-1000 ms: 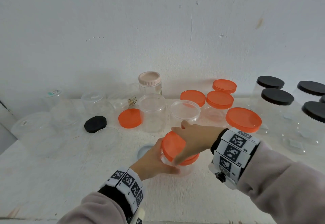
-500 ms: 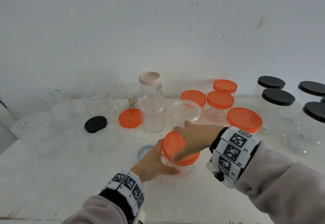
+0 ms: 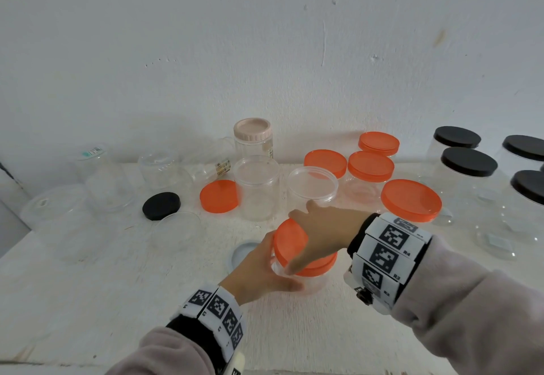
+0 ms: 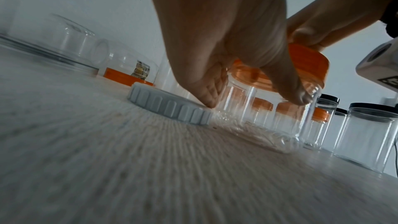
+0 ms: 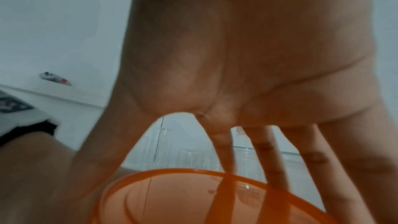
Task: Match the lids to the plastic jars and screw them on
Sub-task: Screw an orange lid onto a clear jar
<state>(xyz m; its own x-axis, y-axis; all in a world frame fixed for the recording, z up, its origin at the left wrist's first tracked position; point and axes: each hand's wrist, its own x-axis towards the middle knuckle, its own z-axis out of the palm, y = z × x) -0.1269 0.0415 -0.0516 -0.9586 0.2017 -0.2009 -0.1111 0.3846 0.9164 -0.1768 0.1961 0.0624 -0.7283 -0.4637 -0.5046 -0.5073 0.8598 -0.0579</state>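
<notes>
Right hand [image 3: 321,234] hides orange lid [image 3: 290,242]; seating on jar [image 4: 269,117] unclear.

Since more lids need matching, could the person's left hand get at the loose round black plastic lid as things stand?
Probably not yet: the left hand grips the clear plastic jar. Nothing stands between it and the loose round black plastic lid.

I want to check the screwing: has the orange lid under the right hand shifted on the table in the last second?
No. The orange lid sits at the same spot beside the grey lid, under the right hand; any turning cannot be told.
</notes>
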